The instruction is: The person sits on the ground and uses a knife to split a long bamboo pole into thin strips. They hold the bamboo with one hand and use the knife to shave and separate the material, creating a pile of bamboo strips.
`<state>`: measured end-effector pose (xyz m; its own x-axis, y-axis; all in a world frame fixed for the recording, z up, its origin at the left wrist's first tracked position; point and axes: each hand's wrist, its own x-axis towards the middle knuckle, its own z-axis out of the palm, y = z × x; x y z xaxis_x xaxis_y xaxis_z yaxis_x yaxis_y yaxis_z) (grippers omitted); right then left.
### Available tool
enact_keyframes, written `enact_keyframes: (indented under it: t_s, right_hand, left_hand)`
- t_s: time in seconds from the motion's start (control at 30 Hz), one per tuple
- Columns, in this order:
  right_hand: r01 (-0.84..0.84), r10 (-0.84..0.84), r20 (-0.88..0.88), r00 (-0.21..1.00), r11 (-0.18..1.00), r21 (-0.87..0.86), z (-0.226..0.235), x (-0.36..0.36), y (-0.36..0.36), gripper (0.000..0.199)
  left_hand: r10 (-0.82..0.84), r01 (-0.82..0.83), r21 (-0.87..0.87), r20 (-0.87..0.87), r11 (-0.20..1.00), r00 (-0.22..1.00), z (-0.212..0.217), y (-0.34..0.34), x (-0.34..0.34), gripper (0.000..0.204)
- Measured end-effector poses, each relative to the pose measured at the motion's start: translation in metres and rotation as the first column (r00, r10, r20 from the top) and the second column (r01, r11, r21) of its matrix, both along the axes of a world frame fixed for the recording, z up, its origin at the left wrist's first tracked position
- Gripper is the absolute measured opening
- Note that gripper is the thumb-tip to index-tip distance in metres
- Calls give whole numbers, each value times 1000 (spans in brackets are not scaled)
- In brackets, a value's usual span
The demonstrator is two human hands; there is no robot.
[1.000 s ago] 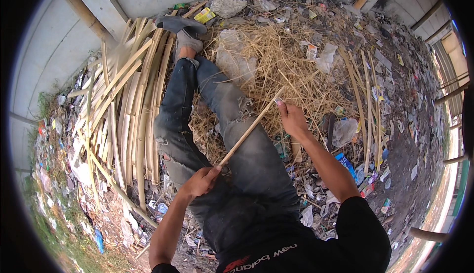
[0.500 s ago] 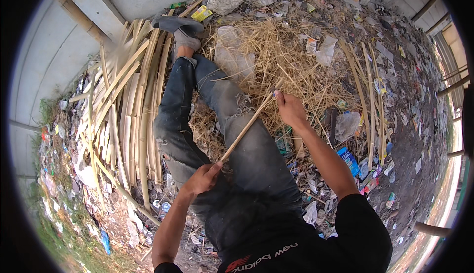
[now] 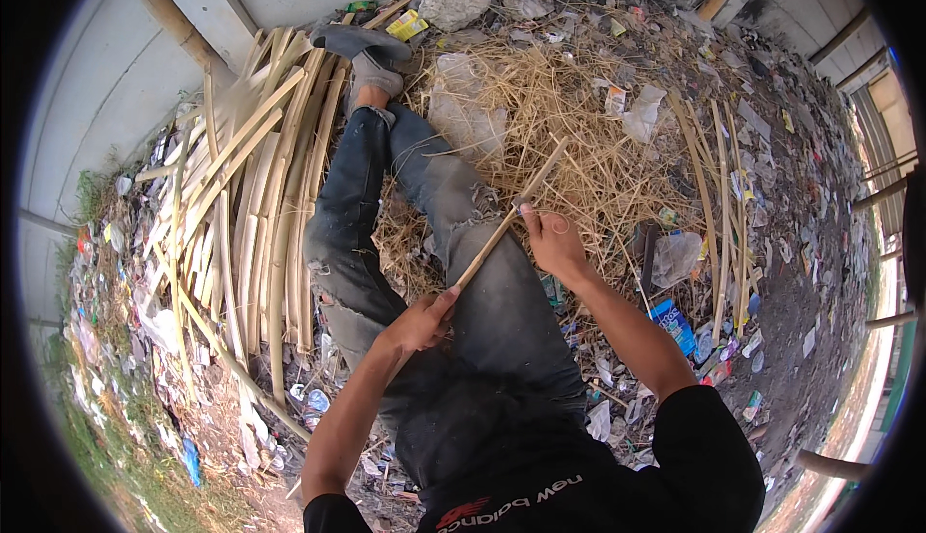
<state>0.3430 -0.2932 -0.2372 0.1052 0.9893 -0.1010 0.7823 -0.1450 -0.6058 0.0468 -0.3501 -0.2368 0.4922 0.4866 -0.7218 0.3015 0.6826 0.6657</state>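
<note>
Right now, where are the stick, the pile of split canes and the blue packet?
stick (image 3: 502,229), head view, middle of its shaft.
pile of split canes (image 3: 256,215), head view, centre of the pile.
blue packet (image 3: 672,322), head view, its face.

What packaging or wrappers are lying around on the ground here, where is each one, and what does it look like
Yellow carton: top, beside the grey shoe; small, flattened, boxy.
Blue packet: ground right of the right forearm; rectangular, blue with white patches.
Clear plastic bag: on the straw pile above the knees; crumpled, see-through.
Clear plastic bag: right of the right hand; crumpled, greyish.
White wrapper: on the straw, upper right; torn, pale.
</note>
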Motion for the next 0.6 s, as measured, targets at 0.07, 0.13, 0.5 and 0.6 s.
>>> enact_keyframes:
  t_s: [0.07,0.13,0.5,0.6]
  right_hand:
    - [-76,78,35,996,995,-59,-5,-8,-15,53]
    - [-69,73,-32,997,991,116,-3,-5,-16,55]
    - [-136,136,0,991,989,58,10,-21,-11,55]
    - [61,-76,-98,992,987,-146,22,1,18,56]
  left_hand:
    - [-14,14,-9,2,1000,1000,3,3,4,57]
    - [-1,1,16,-9,1000,1000,-1,2,5,58]
    - [32,-31,-22,22,999,999,3,10,13,57]
    - [19,-18,-24,13,1000,1000,3,12,14,58]
